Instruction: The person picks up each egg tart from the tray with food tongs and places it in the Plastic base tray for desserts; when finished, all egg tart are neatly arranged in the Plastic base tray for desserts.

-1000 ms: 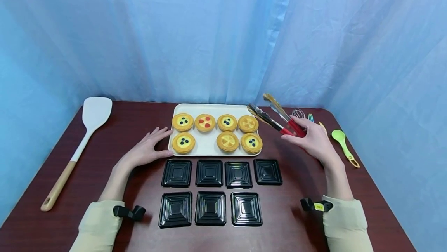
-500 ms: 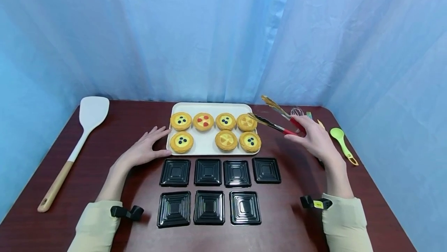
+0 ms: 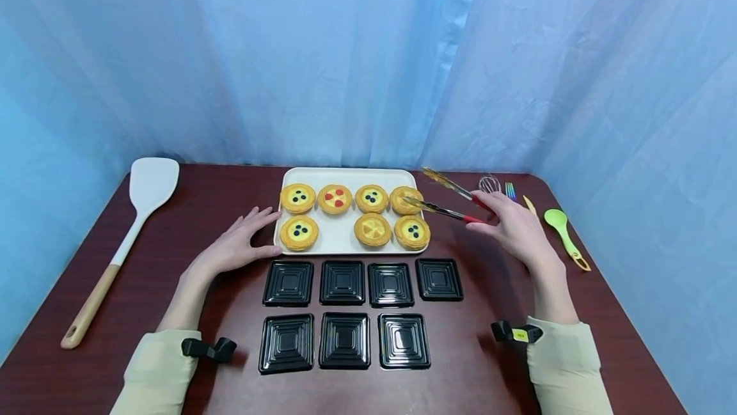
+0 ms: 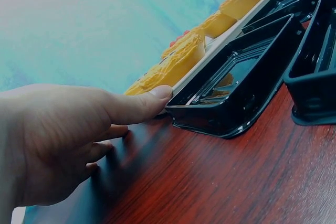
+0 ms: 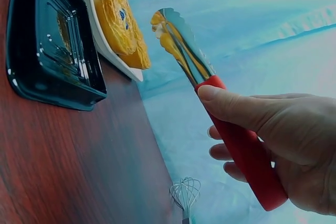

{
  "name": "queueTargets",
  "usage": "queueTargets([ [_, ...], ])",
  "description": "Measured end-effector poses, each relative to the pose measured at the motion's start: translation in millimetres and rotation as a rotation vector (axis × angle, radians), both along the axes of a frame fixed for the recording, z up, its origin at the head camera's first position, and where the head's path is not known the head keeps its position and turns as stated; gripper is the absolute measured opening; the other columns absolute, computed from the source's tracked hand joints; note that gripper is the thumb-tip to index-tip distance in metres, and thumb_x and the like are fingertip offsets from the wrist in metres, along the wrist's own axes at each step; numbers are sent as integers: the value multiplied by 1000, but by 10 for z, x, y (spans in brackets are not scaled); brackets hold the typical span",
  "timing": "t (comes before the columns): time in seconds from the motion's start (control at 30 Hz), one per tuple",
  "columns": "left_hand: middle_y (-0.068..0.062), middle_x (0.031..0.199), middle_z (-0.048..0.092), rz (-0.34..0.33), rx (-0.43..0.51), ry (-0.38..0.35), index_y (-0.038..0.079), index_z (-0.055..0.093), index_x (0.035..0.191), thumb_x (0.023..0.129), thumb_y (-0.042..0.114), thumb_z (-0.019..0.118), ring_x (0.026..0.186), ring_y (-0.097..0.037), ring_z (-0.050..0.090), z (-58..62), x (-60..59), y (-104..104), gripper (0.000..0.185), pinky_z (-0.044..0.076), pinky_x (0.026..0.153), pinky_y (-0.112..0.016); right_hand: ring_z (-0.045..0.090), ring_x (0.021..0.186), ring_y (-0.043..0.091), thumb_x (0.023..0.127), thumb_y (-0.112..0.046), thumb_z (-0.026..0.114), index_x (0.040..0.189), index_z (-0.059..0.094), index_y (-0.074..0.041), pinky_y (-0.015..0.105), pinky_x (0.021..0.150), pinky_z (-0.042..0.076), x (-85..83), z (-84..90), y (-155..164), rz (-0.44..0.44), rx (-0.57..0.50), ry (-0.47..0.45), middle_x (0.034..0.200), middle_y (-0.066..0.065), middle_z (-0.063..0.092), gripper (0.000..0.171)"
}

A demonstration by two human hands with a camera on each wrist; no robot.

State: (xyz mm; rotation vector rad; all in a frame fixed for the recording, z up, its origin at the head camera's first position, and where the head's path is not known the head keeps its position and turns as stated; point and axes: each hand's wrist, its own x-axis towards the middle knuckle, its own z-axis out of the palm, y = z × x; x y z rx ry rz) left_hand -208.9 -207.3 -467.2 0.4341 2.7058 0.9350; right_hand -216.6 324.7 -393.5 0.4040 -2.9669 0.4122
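Note:
My right hand (image 3: pixel 514 226) holds a pair of kitchen tongs (image 5: pixel 242 148) by their red handles. The tongs' metal arms are spread apart, and the lower tip overlaps the back right tart (image 3: pixel 397 201) in the head view. Several tarts with berry or sliced-fruit toppings sit in two rows on a white tray (image 3: pixel 336 236). At the tray's left end is my left hand (image 3: pixel 230 247), fingers spread, its index fingertip at the side edge and its thumb (image 4: pixel 149 103) against the front corner. Black square containers (image 3: pixel 342 282) stand in two rows before the tray.
A white spatula with a wooden handle (image 3: pixel 95 303) lies on the left of the dark red table. To the right lie a whisk (image 3: pixel 489 183), a rainbow-coloured fork (image 3: pixel 510 190), a yellow-handled utensil (image 3: pixel 529 204) and a green spoon (image 3: pixel 557 219). A blue curtain (image 3: pixel 322 70) hangs behind.
The tongs in my right hand have come lower and a little left, their lower tip now over the back right tart. My left hand stays at the tray's edge.

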Motion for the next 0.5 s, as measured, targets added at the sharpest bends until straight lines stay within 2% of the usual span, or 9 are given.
queueTargets([
  [0.13,-22,171,20,8,-6,-8,17,33,163,93,49,73,161,-44,5,-2,-5,-4,87,3,129,-67,70,93,24,89,-43,79,151,54,-17,50,76,56,-3,-11,-29,23,1,-10,134,14,64,72],
  [0.33,-23,171,20,3,-9,-6,16,33,163,93,49,73,161,-45,5,-9,-13,-7,87,3,129,-67,70,91,24,92,-41,77,151,54,-16,37,64,52,-43,-54,-72,36,27,-25,134,14,65,68],
  [0.5,-23,171,20,-1,-5,-4,16,33,163,94,48,73,161,-45,5,1,-11,-6,86,3,129,-67,67,89,25,92,-34,78,151,54,-14,42,66,54,-50,-80,-98,33,52,-12,139,17,64,68],
])
